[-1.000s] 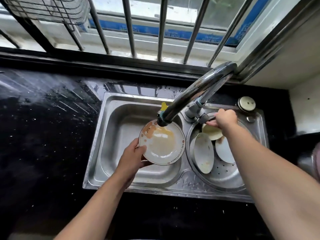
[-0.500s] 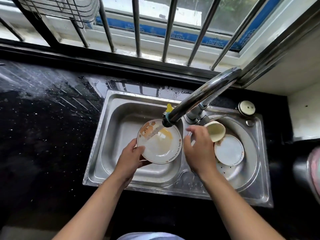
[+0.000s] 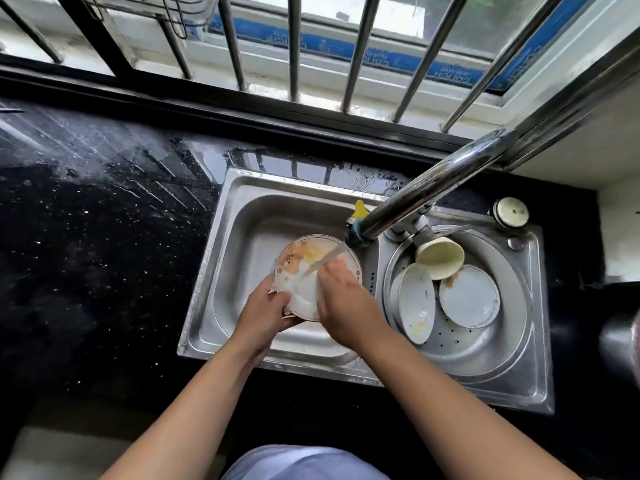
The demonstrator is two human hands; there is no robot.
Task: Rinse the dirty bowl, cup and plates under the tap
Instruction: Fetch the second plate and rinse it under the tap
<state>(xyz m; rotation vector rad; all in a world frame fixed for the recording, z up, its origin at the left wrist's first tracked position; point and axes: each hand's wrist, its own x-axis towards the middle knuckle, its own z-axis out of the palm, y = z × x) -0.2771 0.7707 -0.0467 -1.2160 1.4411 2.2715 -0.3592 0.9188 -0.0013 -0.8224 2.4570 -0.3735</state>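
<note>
A dirty plate (image 3: 300, 268) with an orange stain and a cartoon print is held over the left sink basin (image 3: 256, 220). My left hand (image 3: 266, 310) grips its lower left rim. My right hand (image 3: 341, 296) lies flat on the plate's right half, fingers on its surface. Water streams from the tap (image 3: 426, 190) spout onto the plate. In the round right basin (image 3: 512, 344) a cream cup (image 3: 440, 258) lies on its side, beside a white plate (image 3: 469, 296) lying flat and another dish (image 3: 415, 303) leaning on edge.
Wet black countertop (image 3: 86, 237) spreads to the left and along the front of the sink. Window bars (image 3: 294, 46) and a wire rack (image 3: 156, 12) stand behind. A round white cap (image 3: 510, 212) sits at the sink's back right corner.
My right hand left the tap handle, crossed over the right basin and now rests on the plate. Water now runs onto the plate, which stays in my left hand.
</note>
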